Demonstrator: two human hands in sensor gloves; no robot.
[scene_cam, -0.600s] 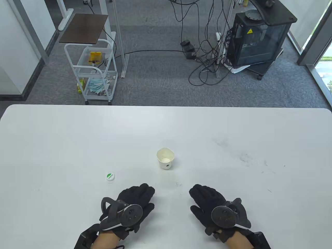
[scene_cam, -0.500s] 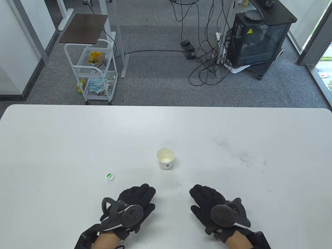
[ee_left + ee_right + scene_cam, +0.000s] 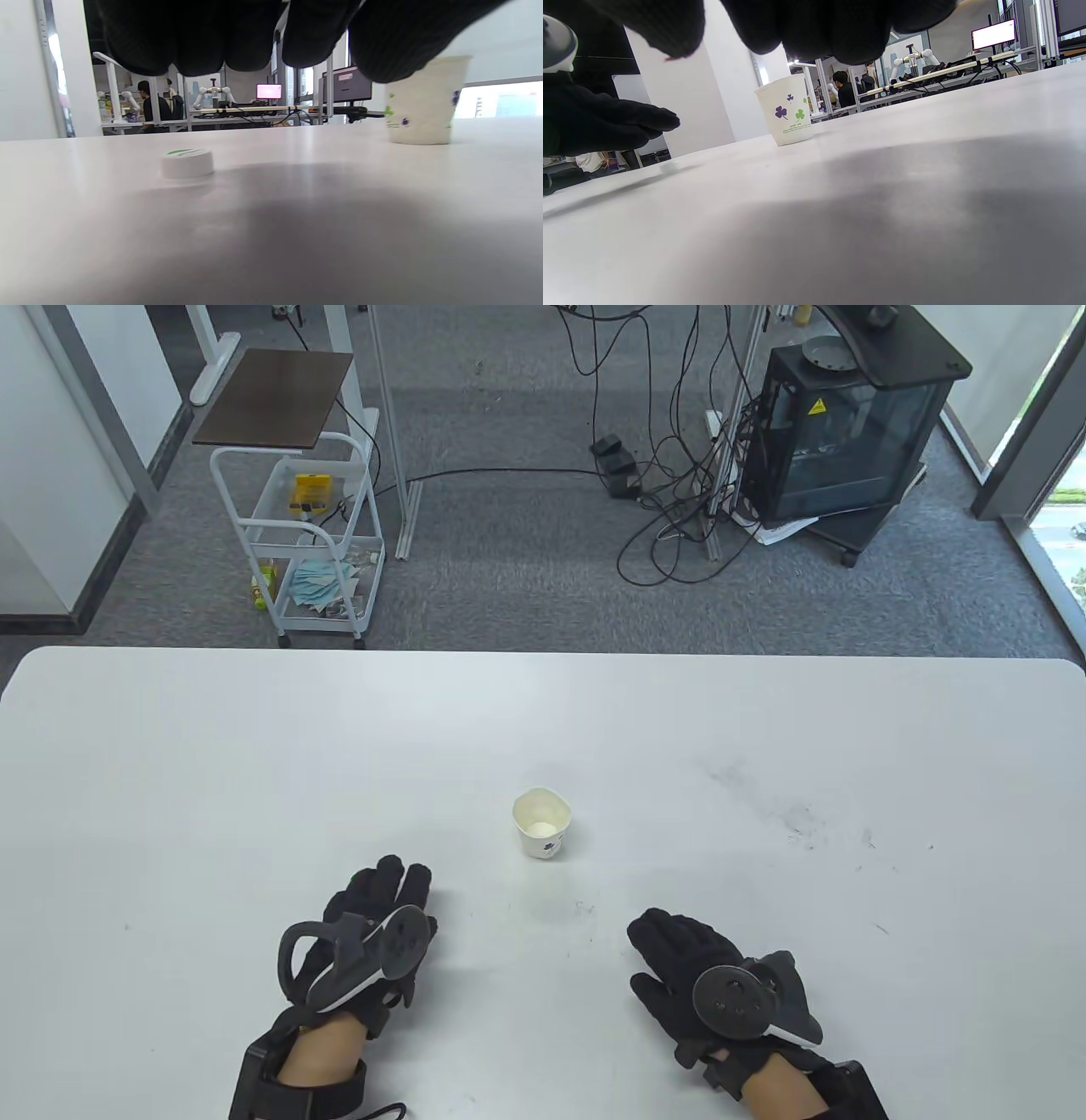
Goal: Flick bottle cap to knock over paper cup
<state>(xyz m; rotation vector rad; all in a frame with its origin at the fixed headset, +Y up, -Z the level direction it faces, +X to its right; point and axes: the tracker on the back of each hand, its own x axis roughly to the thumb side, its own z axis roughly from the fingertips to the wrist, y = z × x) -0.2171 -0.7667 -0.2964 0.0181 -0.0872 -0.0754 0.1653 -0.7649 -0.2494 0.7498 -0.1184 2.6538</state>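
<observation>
A white paper cup [image 3: 541,823] with clover prints stands upright near the table's middle; it also shows in the left wrist view [image 3: 422,106] and the right wrist view [image 3: 787,110]. The white bottle cap with a green top [image 3: 186,163] lies on the table left of the cup; it shows small in the right wrist view [image 3: 669,166]. In the table view my left hand [image 3: 382,899] hides it. The left fingers [image 3: 191,38] hover spread above the cap, apart from it. My right hand [image 3: 679,954] lies flat and empty on the table, right of and nearer than the cup.
The white table [image 3: 764,729] has faint dark scuffs at the right [image 3: 797,819]. Beyond its far edge are a white cart [image 3: 305,543], floor cables [image 3: 670,500] and a black cabinet [image 3: 848,424].
My left hand has moved left and forward, and now covers the bottle cap in the table view. The right hand, the cup and the cap have stayed put.
</observation>
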